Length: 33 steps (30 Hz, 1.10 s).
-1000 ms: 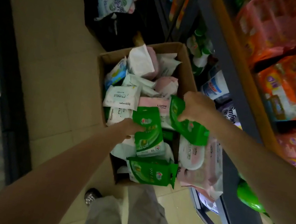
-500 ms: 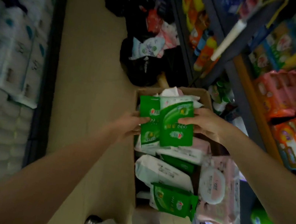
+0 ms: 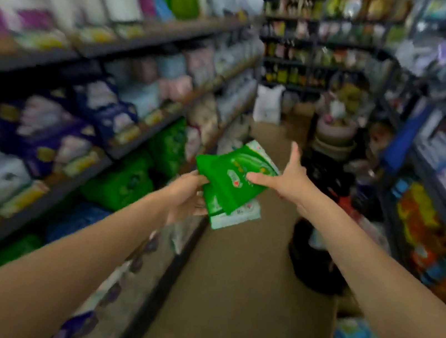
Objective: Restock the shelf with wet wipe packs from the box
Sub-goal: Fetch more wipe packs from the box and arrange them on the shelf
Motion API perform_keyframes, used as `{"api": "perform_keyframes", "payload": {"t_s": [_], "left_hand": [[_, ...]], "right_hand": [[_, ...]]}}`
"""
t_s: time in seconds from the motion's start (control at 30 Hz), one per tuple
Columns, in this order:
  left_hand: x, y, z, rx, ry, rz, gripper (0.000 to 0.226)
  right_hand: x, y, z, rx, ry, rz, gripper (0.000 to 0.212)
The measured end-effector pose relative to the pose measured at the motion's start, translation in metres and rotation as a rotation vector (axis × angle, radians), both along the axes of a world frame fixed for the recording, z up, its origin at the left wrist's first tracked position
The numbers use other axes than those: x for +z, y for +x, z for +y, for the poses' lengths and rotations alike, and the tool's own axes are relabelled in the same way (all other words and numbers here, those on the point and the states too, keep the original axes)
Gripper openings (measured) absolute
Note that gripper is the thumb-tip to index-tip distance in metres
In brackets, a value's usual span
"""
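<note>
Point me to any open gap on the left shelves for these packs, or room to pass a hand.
None visible: left shelves look packed, though blurred. The tan aisle floor is bare between the shelf base and dark bags. Both hands hold green wet wipe packs.

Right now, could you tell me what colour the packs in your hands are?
Mostly bright green wet wipe packs, with white showing at the lower edge; head view.

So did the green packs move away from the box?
Yes. The green packs were lifted up out of the box and now sit in both hands beside the left shelf.
</note>
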State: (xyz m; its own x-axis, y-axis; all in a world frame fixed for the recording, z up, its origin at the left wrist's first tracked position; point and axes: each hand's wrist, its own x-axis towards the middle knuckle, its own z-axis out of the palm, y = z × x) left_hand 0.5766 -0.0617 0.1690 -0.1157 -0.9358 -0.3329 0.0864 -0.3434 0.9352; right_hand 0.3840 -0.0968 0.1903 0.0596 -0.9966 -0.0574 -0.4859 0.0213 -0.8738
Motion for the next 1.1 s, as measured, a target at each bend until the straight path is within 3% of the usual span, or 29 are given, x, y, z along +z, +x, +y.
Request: {"api": "perform_keyframes", "payload": {"t_s": [0.07,0.1,0.2,0.33,0.4,0.47,0.53,0.6,0.73,0.87,0.93,1.0,1.03,1.1], "left_hand": [[0.038,0.05,0.007,-0.028,-0.052,-0.102,0.02],[0.057,0.073,0.011,-0.046,-0.062,-0.136,0.021],[0.11,0.129,0.027,-0.03,-0.099,-0.163,0.028],[0.176,0.198,0.049,0.175,-0.309,-0.166,0.022],[0.209,0.224,0.06,0.333,-0.42,-0.104,0.018],[0.24,0.245,0.065,0.506,-0.542,-0.043,0.02],[0.264,0.26,0.065,0.667,-0.63,-0.108,0.026],[0.28,0.274,0.063,0.777,-0.662,-0.212,0.027],[0.3,0.311,0.074,0.867,-0.678,-0.32,0.02],[0.308,0.351,0.098,0.93,-0.619,-0.261,0.03],[0.309,0.362,0.104,0.981,-0.548,-0.308,0.03],[0.31,0.377,0.105,1.068,-0.452,-0.596,0.025],[0.309,0.387,0.105,1.114,-0.372,-0.917,0.023],[0.305,0.412,0.108,1.031,-0.111,-1.791,0.034]], "right_hand": [[0.04,0.04,0.0,0.254,-0.186,0.346,0.113],[0.062,0.062,0.002,0.43,-0.224,0.4,0.103],[0.119,0.119,0.007,0.753,-0.07,0.28,0.069],[0.183,0.177,-0.005,0.764,-0.204,0.217,0.047],[0.204,0.208,-0.022,0.701,-0.244,-0.062,0.052],[0.222,0.246,-0.037,0.682,-0.176,-0.461,0.061],[0.239,0.289,-0.037,0.768,-0.031,-0.754,0.047],[0.253,0.335,-0.032,0.853,-0.039,-0.787,0.035],[0.274,0.423,-0.028,0.93,-0.311,-0.624,0.046],[0.28,0.491,-0.022,1.18,-0.212,-0.548,0.084],[0.277,0.522,-0.021,1.297,-0.198,-0.554,0.072],[0.27,0.551,-0.021,1.322,-0.182,-0.589,0.058],[0.267,0.563,-0.022,1.296,-0.201,-0.595,0.056],[0.261,0.589,-0.028,1.226,-0.271,-0.53,0.056]]}}
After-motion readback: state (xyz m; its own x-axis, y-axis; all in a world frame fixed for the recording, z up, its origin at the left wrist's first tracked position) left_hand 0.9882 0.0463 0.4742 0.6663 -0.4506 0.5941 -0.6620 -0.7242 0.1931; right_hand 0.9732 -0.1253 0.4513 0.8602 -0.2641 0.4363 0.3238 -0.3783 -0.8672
